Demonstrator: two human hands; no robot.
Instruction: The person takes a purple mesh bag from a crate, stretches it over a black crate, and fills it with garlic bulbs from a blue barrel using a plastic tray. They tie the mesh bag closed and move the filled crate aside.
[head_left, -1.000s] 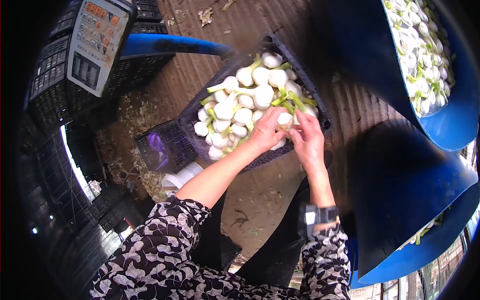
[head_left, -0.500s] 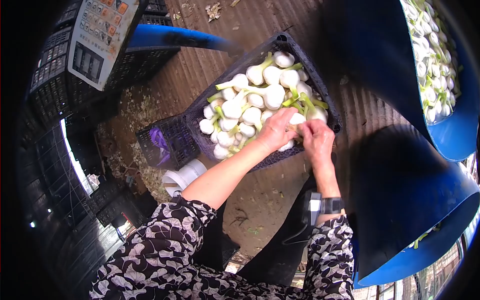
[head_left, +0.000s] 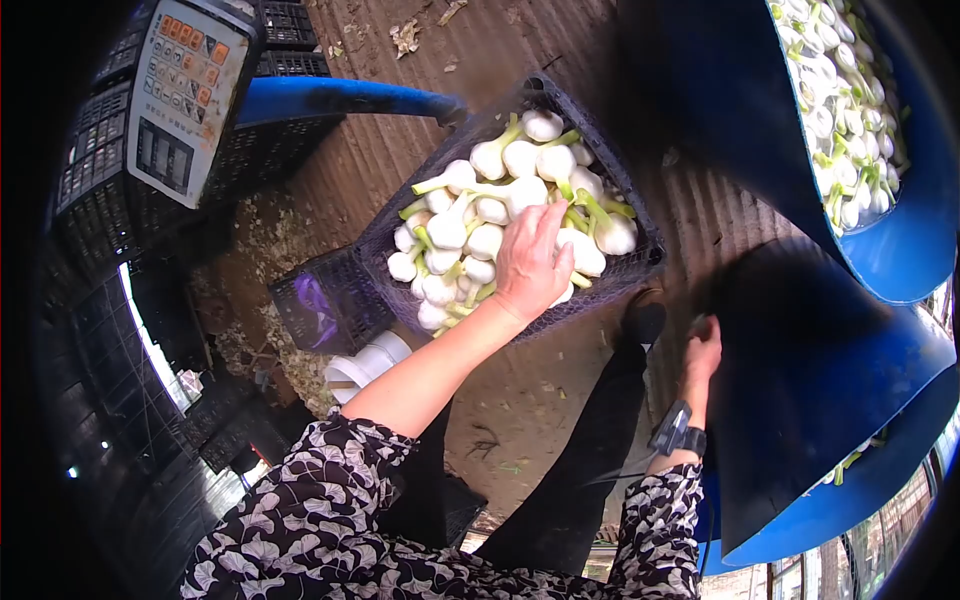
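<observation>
A dark netted crate holds many white garlic bulbs with short green stems. My left hand reaches over the crate's near side, fingers bent down onto the bulbs; whether it grips one is hidden. One large bulb lies beside its fingertips. Out to the right, away from the crate, my right hand is beside the dark inside of a blue barrel. Its fingers are curled, small and partly blurred. A band with a small device is on the right wrist.
A scale display on a blue bar stands upper left, near stacked black crates. A small crate with purple ribbon and a white bucket are left. Another blue container holds more garlic, upper right.
My right hand has left the crate and moved right and down toward the barrel. My left hand has shifted slightly left over the bulbs. The whole view has shifted a little.
</observation>
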